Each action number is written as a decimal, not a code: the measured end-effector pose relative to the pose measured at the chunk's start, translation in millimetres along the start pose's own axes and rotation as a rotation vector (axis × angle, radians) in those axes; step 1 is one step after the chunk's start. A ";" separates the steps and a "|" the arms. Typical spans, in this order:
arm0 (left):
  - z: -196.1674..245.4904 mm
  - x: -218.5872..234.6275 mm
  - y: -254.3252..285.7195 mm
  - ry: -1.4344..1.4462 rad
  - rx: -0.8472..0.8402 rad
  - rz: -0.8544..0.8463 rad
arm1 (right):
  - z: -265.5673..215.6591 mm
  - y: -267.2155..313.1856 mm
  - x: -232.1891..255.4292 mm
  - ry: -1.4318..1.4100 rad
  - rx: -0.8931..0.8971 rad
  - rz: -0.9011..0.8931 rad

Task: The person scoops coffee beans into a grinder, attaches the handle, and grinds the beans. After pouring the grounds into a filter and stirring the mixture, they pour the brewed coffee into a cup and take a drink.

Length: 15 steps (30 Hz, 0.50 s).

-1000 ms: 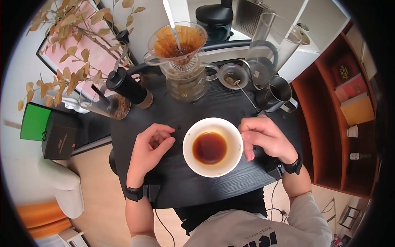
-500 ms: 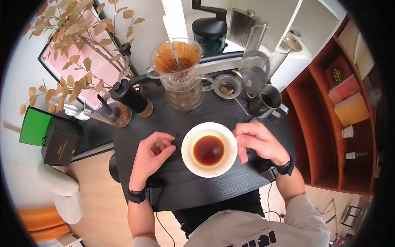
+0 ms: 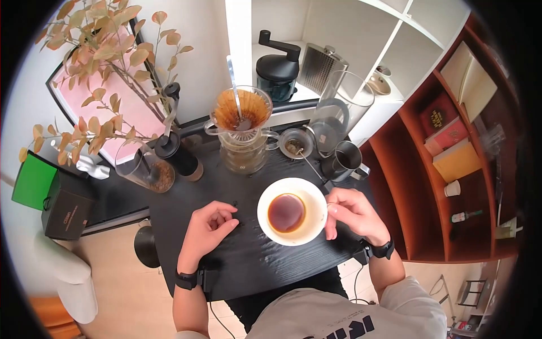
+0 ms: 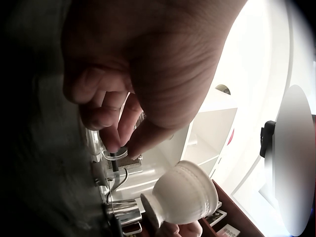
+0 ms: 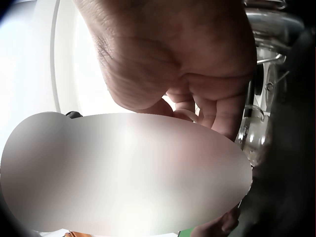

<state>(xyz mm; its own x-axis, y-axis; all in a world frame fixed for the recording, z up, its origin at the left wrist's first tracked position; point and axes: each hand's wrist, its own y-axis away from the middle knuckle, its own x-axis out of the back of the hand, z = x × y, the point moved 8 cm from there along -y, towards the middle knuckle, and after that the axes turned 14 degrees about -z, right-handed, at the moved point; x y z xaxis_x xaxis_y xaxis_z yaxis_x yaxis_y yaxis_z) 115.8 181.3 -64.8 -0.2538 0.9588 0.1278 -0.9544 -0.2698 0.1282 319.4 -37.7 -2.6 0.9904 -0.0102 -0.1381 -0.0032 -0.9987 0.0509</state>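
A white cup [image 3: 311, 227] with dark brown liquid [image 3: 287, 212] in it is tilted in the head view. My right hand [image 3: 358, 214] pinches it at its right side, where a handle is mostly hidden by the fingers. In the left wrist view the cup [image 4: 185, 195] shows its side and its foot, held off the table. My left hand [image 3: 206, 233] rests by the table's left part, fingers loosely curled, holding nothing, apart from the cup. The right wrist view shows my right hand [image 5: 182, 59] with a large blur over what lies below it.
Behind the cup stand a glass server [image 3: 244, 155] with a dripper [image 3: 243, 110] and spoon, a strainer [image 3: 294, 144] and a metal pitcher [image 3: 342, 161]. A black grinder [image 3: 179, 157] and a glass of beans [image 3: 158, 176] stand back left on the black table [image 3: 271, 263].
The head view has tilted upward and shifted right, showing more of the shelves. The cup has tipped, its liquid lying toward the left side. My left hand keeps its loose curl.
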 end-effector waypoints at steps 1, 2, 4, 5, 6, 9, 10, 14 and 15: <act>-1.5 1.1 0.8 0.005 0.002 0.008 | -5.5 8.5 3.7 0.004 0.015 0.036; -2.4 2.3 0.5 0.011 0.006 0.016 | -13.7 18.3 7.3 0.028 0.032 0.082; 2.5 3.0 0.9 0.002 0.009 0.011 | -22.4 41.8 20.5 0.034 0.073 0.227; 3.3 2.9 1.2 -0.011 0.016 0.013 | -32.1 53.0 24.9 0.050 0.074 0.302; 1.8 1.5 1.6 -0.008 0.020 0.002 | -38.3 65.8 31.4 0.101 0.074 0.386; 0.7 1.7 0.6 0.003 0.019 0.003 | -56.2 97.1 46.3 0.179 0.086 0.633; 0.0 1.5 0.3 0.017 0.023 0.001 | -60.1 105.3 52.2 0.241 0.111 0.674; -4.0 1.8 0.9 0.043 0.025 -0.006 | -69.7 121.1 73.7 0.364 0.128 0.812; -3.3 0.8 0.7 0.041 0.024 -0.013 | -68.2 124.4 81.1 0.410 0.111 0.839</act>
<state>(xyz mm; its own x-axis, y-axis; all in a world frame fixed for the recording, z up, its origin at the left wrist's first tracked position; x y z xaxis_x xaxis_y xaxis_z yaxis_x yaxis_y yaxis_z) 114.4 182.2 -67.8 -0.2479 0.9650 0.0857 -0.9537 -0.2586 0.1536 408.7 -159.4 60.0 0.6296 -0.7317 0.2613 -0.7305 -0.6720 -0.1217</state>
